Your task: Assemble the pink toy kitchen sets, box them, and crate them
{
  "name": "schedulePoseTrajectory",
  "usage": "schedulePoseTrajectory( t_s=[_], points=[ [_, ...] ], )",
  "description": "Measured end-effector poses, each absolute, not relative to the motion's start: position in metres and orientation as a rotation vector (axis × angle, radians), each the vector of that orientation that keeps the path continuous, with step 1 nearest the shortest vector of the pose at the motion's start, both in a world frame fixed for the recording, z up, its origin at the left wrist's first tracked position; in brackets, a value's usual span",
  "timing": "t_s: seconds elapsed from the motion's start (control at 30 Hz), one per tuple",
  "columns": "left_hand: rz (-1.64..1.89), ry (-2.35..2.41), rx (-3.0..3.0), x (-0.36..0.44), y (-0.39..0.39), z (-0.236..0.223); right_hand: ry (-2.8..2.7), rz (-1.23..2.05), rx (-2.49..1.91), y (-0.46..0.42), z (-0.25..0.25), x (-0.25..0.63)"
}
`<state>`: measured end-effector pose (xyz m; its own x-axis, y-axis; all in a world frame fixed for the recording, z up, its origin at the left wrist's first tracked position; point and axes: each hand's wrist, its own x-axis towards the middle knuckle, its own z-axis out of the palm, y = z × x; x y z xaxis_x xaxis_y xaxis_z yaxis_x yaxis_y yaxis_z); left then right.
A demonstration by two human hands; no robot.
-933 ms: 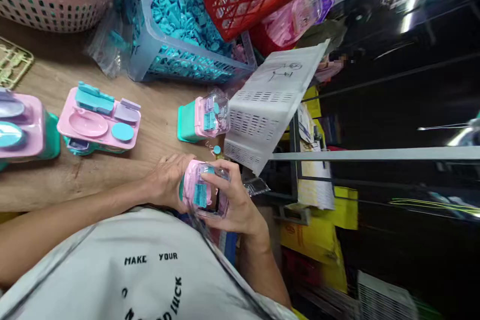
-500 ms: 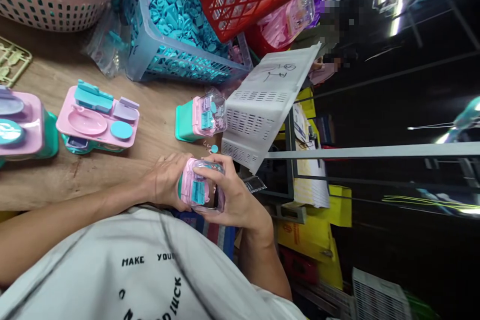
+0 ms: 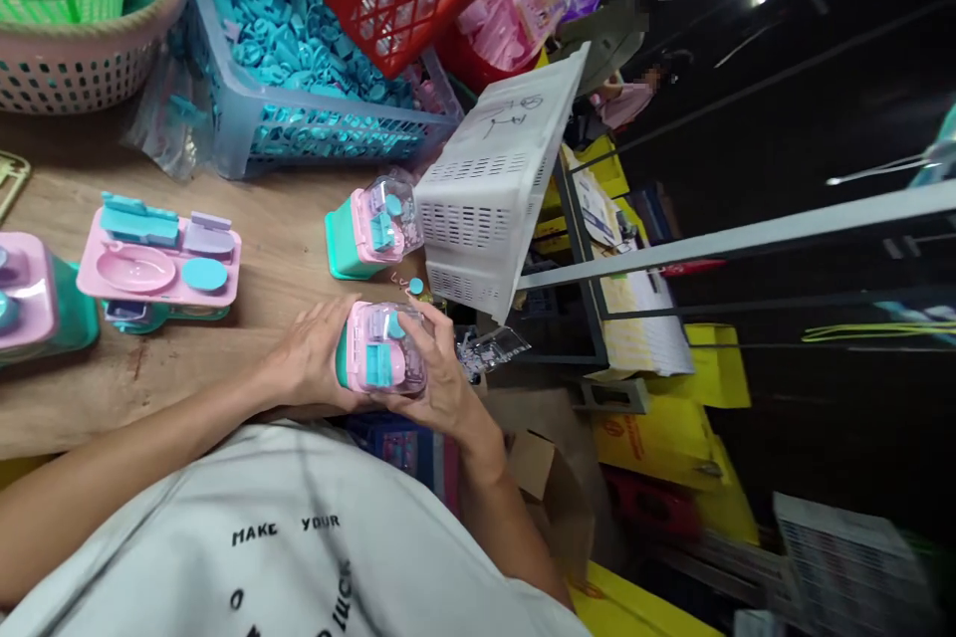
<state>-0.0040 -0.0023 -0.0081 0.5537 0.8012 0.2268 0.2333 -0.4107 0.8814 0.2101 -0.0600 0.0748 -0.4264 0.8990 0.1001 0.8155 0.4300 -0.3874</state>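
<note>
Near the table's front edge, a toy kitchen box (image 3: 360, 343) lies between both of my hands, with a teal base, a pink panel and a clear plastic cover. My left hand (image 3: 318, 358) is closed round its teal end. At the clear end, the fingers of my right hand (image 3: 440, 378) grip the cover. Small blue and pink parts show through the plastic. Just beyond stands a similar covered toy box (image 3: 365, 229), with a small blue disc (image 3: 415, 286) on the wood beside it. Two more pink-topped toy kitchens, a nearer one (image 3: 160, 269) and a farther one (image 3: 30, 294), sit to the left.
A translucent basket of blue parts (image 3: 246, 119) stands at the back, with a red basket (image 3: 388, 0) tilted above it. At the table's right edge leans a white perforated basket (image 3: 485, 189). A pink basket (image 3: 67, 70) is back left. Another person (image 3: 627, 100) is partly visible beyond.
My view has shifted, so the table things sit differently in the picture. My right hand's fingers have moved off the face of the clear cover towards its edge; both hands still hold the box.
</note>
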Motion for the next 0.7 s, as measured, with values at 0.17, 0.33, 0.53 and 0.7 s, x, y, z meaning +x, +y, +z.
schedulePoseTrajectory(
  t_s=[0.17,0.33,0.53,0.7],
  points=[
    [0.969,0.885,2.104,-0.022,0.006,-0.015,-2.033,0.137,-1.647,-0.060,0.031,0.185],
    [1.201,1.281,2.281,-0.026,0.007,-0.015,-1.833,0.121,-1.552,0.016,0.002,0.141],
    [0.863,1.458,2.490,-0.014,0.029,-0.003,-1.784,-0.050,-1.567,0.038,0.038,0.142],
    [0.656,1.631,2.438,0.007,0.060,0.009,-1.408,-0.329,-1.781,-0.044,0.074,0.217]
  ],
)
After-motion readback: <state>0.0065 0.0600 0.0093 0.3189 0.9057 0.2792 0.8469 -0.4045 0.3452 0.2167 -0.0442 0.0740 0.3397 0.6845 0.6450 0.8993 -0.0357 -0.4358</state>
